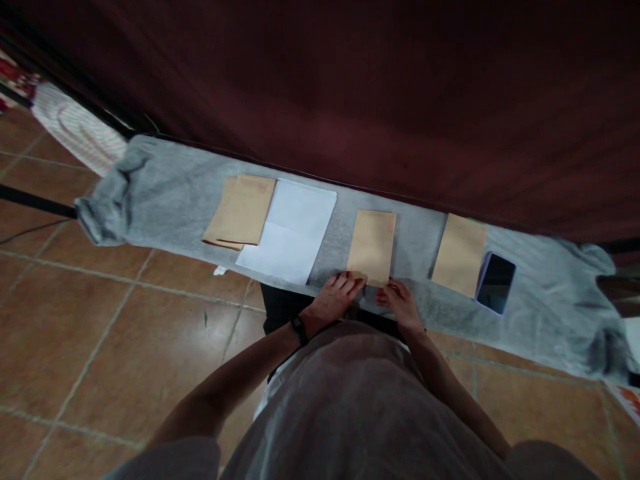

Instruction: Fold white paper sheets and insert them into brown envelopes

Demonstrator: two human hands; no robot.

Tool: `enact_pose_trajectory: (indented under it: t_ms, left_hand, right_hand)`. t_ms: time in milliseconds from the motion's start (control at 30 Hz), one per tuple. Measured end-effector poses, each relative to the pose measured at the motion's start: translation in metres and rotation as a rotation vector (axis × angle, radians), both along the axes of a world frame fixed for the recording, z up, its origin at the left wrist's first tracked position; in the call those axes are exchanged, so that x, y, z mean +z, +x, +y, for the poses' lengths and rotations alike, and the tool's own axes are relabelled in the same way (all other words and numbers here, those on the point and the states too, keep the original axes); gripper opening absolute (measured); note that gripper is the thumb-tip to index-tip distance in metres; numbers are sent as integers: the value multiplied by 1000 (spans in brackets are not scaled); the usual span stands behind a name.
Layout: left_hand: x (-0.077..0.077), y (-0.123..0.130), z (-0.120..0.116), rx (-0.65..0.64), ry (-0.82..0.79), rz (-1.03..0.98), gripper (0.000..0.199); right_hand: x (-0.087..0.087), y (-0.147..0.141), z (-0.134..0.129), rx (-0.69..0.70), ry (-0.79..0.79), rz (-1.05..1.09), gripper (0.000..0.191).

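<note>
A brown envelope [373, 245] lies on the grey cloth in front of me, with faint red print near its upper right corner. My left hand [337, 294] rests at its lower left corner, fingers together on the paper's edge; a dark band circles that wrist. At the lower right corner, my right hand [399, 299] has curled fingers pinching the envelope's edge. White sheets [293, 230] lie to the left, partly under a stack of brown envelopes [245, 210]. Another brown envelope [459, 255] lies to the right.
A phone [496, 283] with a purple edge touches the right envelope's side. The grey cloth [165, 193] covers a long narrow surface. Dark red fabric [350, 93] rises behind it. Below is a tiled floor [125, 333], with a striped cloth [75, 123] at the far left.
</note>
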State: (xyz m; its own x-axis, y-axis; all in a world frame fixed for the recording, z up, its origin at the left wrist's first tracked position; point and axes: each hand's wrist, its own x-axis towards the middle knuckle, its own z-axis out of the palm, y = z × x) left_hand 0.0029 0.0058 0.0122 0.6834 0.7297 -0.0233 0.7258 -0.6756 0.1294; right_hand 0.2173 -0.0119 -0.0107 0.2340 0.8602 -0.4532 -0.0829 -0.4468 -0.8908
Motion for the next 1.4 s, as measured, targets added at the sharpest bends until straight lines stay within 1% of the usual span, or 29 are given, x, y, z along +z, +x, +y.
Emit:
enact_pose_trajectory:
  t_ms: [100, 167, 200, 267, 367, 433, 467, 533, 633, 733, 967, 1200, 1400]
  left_hand:
    - [-2, 0, 0, 1, 6, 4, 56]
    - [-2, 0, 0, 0, 10, 8, 54]
    - [-2, 0, 0, -1, 14, 9, 54]
    - [0, 1, 1, -4, 27, 7, 53]
    - [4, 2, 2, -5, 45, 3, 50]
    - [5, 4, 3, 12, 44, 5, 46]
    - [4, 5, 3, 27, 38, 2, 43]
    - [2, 7, 5, 62, 23, -28, 41]
    - [-3, 10, 11, 80, 15, -112, 46]
    - [-6, 15, 20, 65, 11, -162, 52]
    - [-6, 37, 52, 55, -12, -143, 54]
    - [-11, 60, 86, 35, -28, -119, 56]
    - [-17, 78, 114, 48, -49, -137, 58]
  right_hand:
    - [3, 5, -7, -16, -3, -73, 51]
    - [5, 8, -11, 39, 44, -200, 49]
    - [6, 9, -13, 91, 104, -288, 45]
    - [7, 9, -14, 233, 279, -498, 37]
    - [6, 6, -15, 496, 536, -796, 38]
    - [3, 2, -16, 650, 620, -967, 43]
    - [1, 1, -17, 704, 637, -1046, 46]
    - [-2, 0, -19, 762, 643, -1170, 53]
    - [-7, 0, -21, 780, 632, -1253, 58]
    - [-10, 1, -21, 782, 623, -1264, 58]
    - [-11, -1, -20, 765, 599, -1250, 53]
    - [-9, -1, -22, 745, 607, -1254, 53]
    - [-5, -1, -19, 799, 576, -1251, 59]
